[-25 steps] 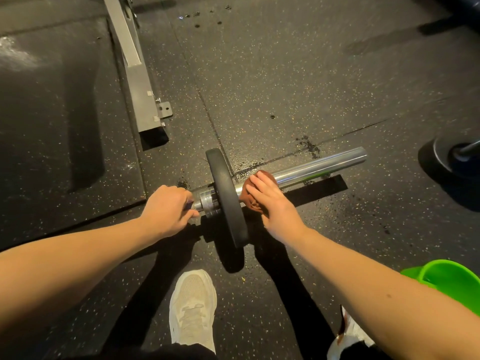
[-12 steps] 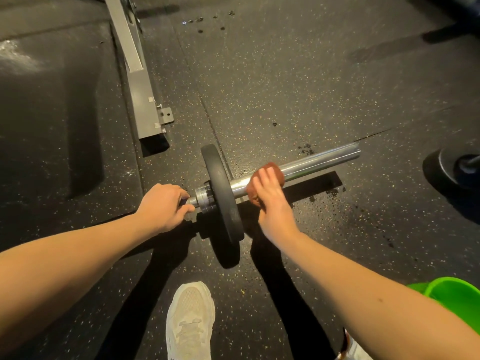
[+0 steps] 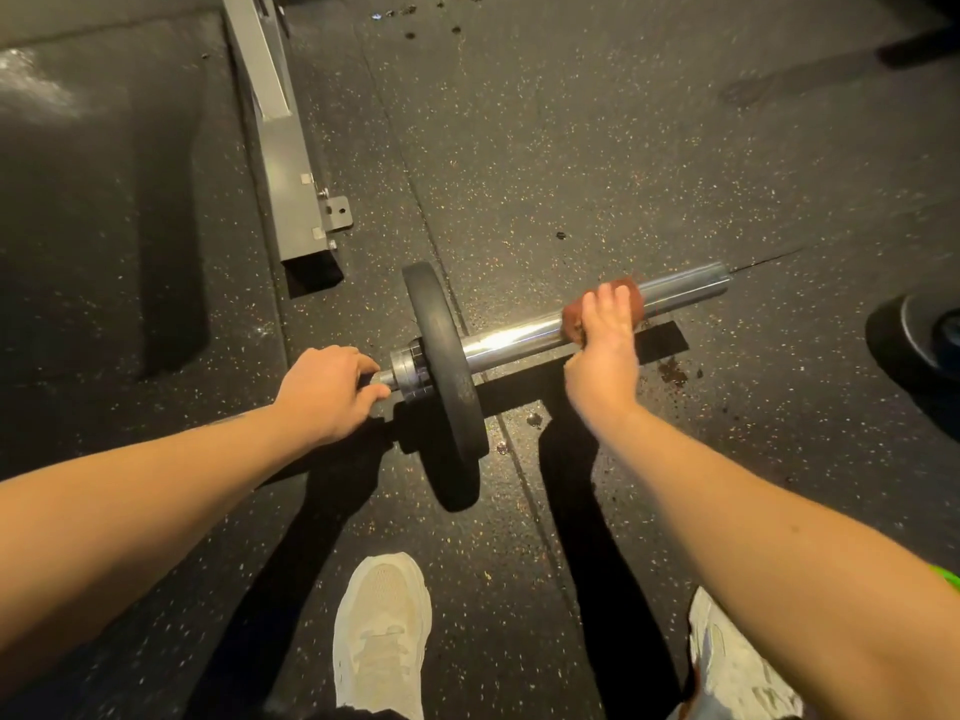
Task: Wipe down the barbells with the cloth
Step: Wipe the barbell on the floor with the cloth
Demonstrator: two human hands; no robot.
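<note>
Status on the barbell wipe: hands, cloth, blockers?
Left hand grips the bar beside the collar. Right hand holds the brown cloth round the chrome sleeve, past the plate. Nothing blocks the sleeve end; wet spots on floor.

Speckled floor (image 3: 571, 122) under plate (image 3: 447, 376), frame (image 3: 283, 163), shoes (image 3: 382, 631)

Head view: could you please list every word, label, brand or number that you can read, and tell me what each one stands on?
No text can be read in this view.
Weight plate: any marking on its face is too blurred to tell.
Barbell, cloth, metal frame, white shoe: no lettering shows.
</note>
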